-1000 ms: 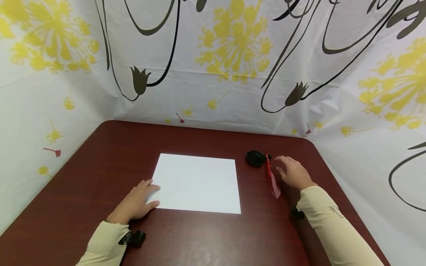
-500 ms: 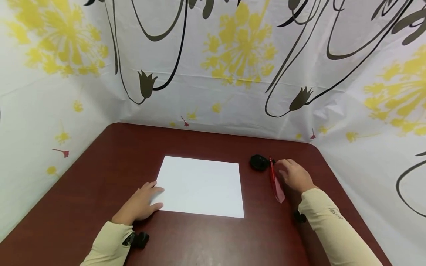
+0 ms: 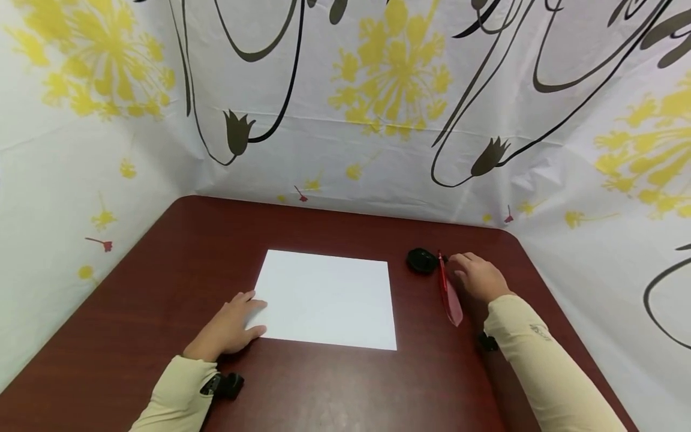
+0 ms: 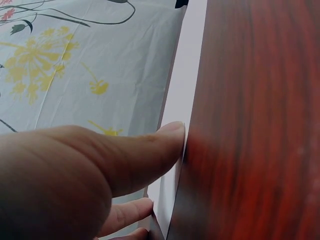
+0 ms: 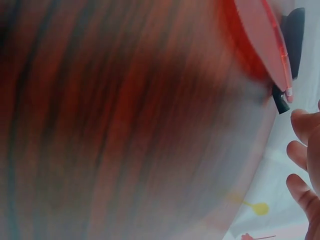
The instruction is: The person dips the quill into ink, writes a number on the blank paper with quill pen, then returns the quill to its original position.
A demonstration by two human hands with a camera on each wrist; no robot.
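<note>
While your left hand pins the paper:
step: reaching for red pen
right hand: fingers apart, beside pen on table
next: close on barrel, likely

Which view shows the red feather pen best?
Head view: the whole red feather pen lies on the table beside the right hand, untouched. Right wrist shows only a blurred close part. Left wrist shows none of it.

Bright even light, soft shadows, blurred wrist views
</note>
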